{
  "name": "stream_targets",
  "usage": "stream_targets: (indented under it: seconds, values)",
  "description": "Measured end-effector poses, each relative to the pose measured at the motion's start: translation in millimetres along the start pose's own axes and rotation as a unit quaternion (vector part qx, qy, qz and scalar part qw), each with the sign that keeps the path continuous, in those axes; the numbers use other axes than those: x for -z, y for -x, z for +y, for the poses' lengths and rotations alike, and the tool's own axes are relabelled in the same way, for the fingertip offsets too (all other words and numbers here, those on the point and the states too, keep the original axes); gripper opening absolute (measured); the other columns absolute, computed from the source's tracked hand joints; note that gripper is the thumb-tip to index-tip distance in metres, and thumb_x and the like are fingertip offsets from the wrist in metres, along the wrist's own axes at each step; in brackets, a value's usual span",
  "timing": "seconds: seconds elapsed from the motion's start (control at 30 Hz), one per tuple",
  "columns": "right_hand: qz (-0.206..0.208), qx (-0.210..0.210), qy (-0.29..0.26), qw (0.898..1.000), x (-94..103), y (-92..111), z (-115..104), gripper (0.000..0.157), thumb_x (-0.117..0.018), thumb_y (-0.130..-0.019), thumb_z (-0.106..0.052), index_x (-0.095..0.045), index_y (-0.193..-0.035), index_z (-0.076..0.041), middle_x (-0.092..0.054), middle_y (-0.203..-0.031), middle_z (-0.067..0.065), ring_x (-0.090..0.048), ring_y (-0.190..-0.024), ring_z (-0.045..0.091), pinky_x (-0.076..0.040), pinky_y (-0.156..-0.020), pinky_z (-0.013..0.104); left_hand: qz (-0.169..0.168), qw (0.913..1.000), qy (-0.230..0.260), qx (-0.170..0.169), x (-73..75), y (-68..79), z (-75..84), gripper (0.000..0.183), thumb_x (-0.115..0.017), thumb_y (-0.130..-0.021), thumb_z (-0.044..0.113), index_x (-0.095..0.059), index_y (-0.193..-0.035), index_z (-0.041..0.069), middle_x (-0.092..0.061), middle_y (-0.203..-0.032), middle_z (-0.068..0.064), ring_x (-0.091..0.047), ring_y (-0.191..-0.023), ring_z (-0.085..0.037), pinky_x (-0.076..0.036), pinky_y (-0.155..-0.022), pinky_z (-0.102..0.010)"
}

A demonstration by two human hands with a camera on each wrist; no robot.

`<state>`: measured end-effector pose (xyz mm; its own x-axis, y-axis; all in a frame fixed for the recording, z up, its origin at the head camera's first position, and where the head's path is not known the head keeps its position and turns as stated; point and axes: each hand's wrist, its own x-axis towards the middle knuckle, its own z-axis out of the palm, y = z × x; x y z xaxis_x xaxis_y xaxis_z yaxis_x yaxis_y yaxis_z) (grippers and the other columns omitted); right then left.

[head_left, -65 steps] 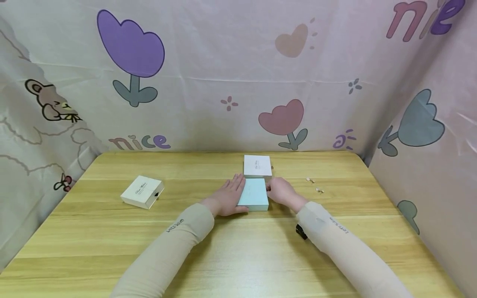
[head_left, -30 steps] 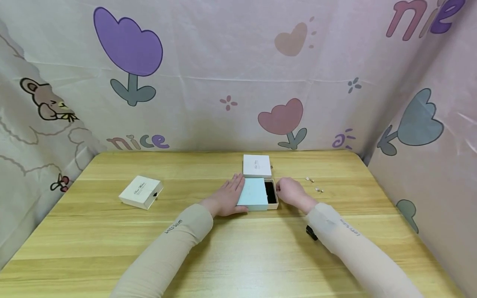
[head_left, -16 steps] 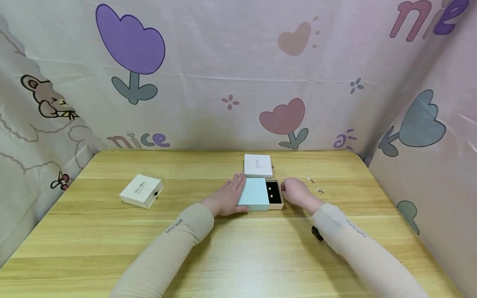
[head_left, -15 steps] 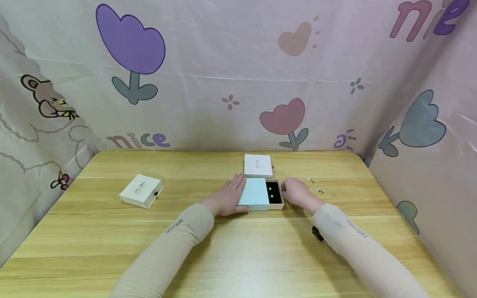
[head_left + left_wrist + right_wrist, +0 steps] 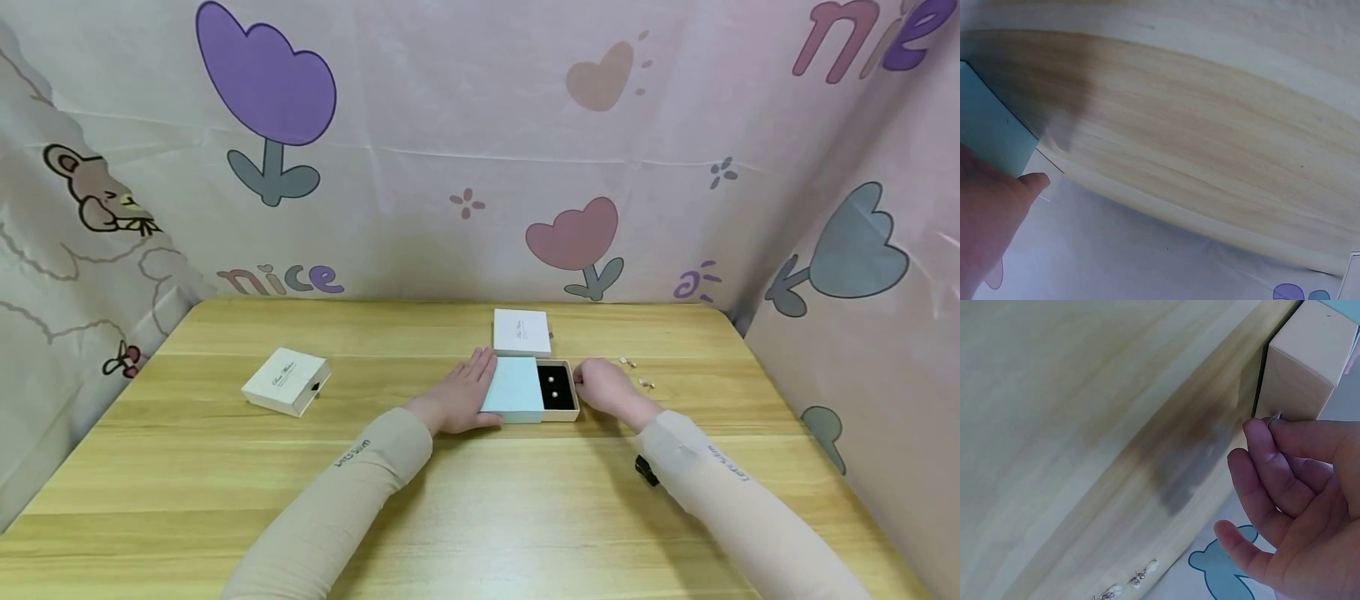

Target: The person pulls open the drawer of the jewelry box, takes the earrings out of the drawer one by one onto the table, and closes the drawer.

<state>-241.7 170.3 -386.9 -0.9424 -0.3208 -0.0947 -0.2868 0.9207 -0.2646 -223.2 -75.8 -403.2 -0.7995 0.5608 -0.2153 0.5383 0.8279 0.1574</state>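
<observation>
The left hand (image 5: 455, 400) rests against the blue box (image 5: 516, 390) (fingers straight), the right hand (image 5: 606, 387) pinching its tab (image 5: 1276, 417).

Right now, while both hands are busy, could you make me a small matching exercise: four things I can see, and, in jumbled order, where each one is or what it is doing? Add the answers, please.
Things
1. Left hand
2. Right hand
3. Two round pale beads
4. Loose jewellery pieces

Places and states
A. On the black lining of the partly open drawer
B. Resting against the left side of the blue box
C. Lying directly on the wooden table
D. Pinching a small tab at the drawer's end

Right pairs: 1-B, 2-D, 3-A, 4-C
</observation>
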Motion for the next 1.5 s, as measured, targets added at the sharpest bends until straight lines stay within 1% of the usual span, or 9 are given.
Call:
stream_targets:
  seconds: [0.5, 0.63, 0.77, 0.87, 1.0, 1.17, 1.23, 1.37, 1.5]
  values:
    - [-0.002, 0.001, 0.009, 1.0, 1.6, 1, 7, 0.039, -0.049, -0.084, 0.0, -0.032, -0.052, -0.015, -0.033, -0.053, -0.003, -0.036, -0.054, 0.013, -0.029, -0.051, 0.023, -0.001, 1.0, 0.002, -0.003, 1.8, -1.8, 0.4, 0.096, -0.045, -0.09, 0.059, 0.0, -0.149, 0.0, 0.005, -0.158, -0.016, 0.004, -0.146, -0.028, -0.013, -0.118, -0.044]
    - [-0.011, 0.003, 0.007, 1.0, 1.5, 0, 10, 0.031, -0.051, -0.084, -0.002, -0.047, -0.054, -0.01, -0.046, -0.056, 0.0, -0.041, -0.056, 0.013, -0.036, -0.053, 0.025, 0.0, 1.0, 0.001, -0.006, 0.3, -3.1, -1.4, 0.096, -0.046, -0.09, 0.059, 0.0, -0.149, -0.001, 0.005, -0.158, -0.017, 0.004, -0.146, -0.03, -0.013, -0.118, -0.046]
    - [-0.014, -0.004, 0.033, 0.999, 6.3, -1, 12, 0.017, -0.054, -0.084, -0.004, -0.067, -0.073, -0.004, -0.066, -0.074, 0.006, -0.057, -0.067, 0.018, -0.051, -0.065, 0.036, -0.002, 1.0, 0.0, -0.006, -0.5, -4.2, -2.7, 0.096, -0.045, -0.09, 0.059, 0.0, -0.149, -0.001, 0.006, -0.157, -0.017, 0.004, -0.146, -0.03, -0.014, -0.118, -0.046]
    - [0.016, -0.002, 0.059, 0.998, 12.8, -3, 9, 0.017, -0.054, -0.084, -0.003, -0.071, -0.087, -0.002, -0.071, -0.09, 0.012, -0.065, -0.082, 0.026, -0.053, -0.076, 0.045, -0.001, 1.0, 0.0, -0.005, 0.1, -3.9, -2.6, 0.096, -0.045, -0.09, 0.06, -0.001, -0.149, -0.001, 0.006, -0.157, -0.017, 0.004, -0.146, -0.029, -0.014, -0.118, -0.045]
    - [0.072, 0.034, 0.078, 0.994, 16.7, -5, -3, 0.019, -0.053, -0.085, -0.003, -0.071, -0.092, -0.001, -0.072, -0.095, 0.013, -0.068, -0.089, 0.03, -0.053, -0.08, 0.045, -0.001, 1.0, -0.005, -0.003, 0.9, -2.9, -2.1, 0.096, -0.045, -0.09, 0.06, -0.001, -0.149, -0.001, 0.005, -0.158, -0.016, 0.004, -0.146, -0.029, -0.014, -0.118, -0.044]
    - [0.095, 0.094, 0.112, 0.985, 7.0, -8, -16, 0.012, -0.061, -0.084, -0.008, -0.072, -0.081, -0.006, -0.072, -0.079, 0.006, -0.067, -0.075, 0.025, -0.051, -0.075, 0.044, 0.0, 1.0, -0.006, -0.005, 0.1, -3.0, -2.1, 0.096, -0.045, -0.09, 0.06, -0.001, -0.149, -0.001, 0.004, -0.158, -0.016, 0.004, -0.146, -0.029, -0.014, -0.118, -0.044]
    - [0.09, 0.098, 0.126, 0.983, 2.2, -9, -20, 0.012, -0.063, -0.083, -0.01, -0.069, -0.073, -0.009, -0.07, -0.072, 0.003, -0.065, -0.072, 0.023, -0.049, -0.076, 0.044, 0.0, 1.0, -0.006, -0.006, 0.2, -2.7, -1.7, 0.095, -0.045, -0.09, 0.06, -0.001, -0.149, -0.001, 0.005, -0.158, -0.016, 0.004, -0.146, -0.029, -0.014, -0.118, -0.044]
    - [0.085, 0.09, 0.152, 0.981, -3.3, -10, -27, 0.023, -0.064, -0.082, -0.012, -0.059, -0.06, -0.013, -0.065, -0.064, 0.0, -0.061, -0.069, 0.022, -0.044, -0.079, 0.044, -0.001, 1.0, -0.003, -0.005, 0.4, -1.8, -0.7, 0.095, -0.045, -0.09, 0.059, -0.001, -0.149, -0.001, 0.005, -0.158, -0.016, 0.004, -0.146, -0.029, -0.015, -0.118, -0.044]
    - [0.085, 0.082, 0.178, 0.977, -5.7, -11, -31, 0.023, -0.062, -0.083, -0.008, -0.061, -0.061, -0.013, -0.067, -0.065, 0.002, -0.059, -0.065, 0.02, -0.043, -0.075, 0.041, 0.003, 1.0, -0.002, -0.005, 0.3, -1.7, -0.2, 0.096, -0.046, -0.089, 0.059, -0.002, -0.149, -0.001, 0.004, -0.158, -0.016, 0.003, -0.146, -0.028, -0.015, -0.117, -0.044]
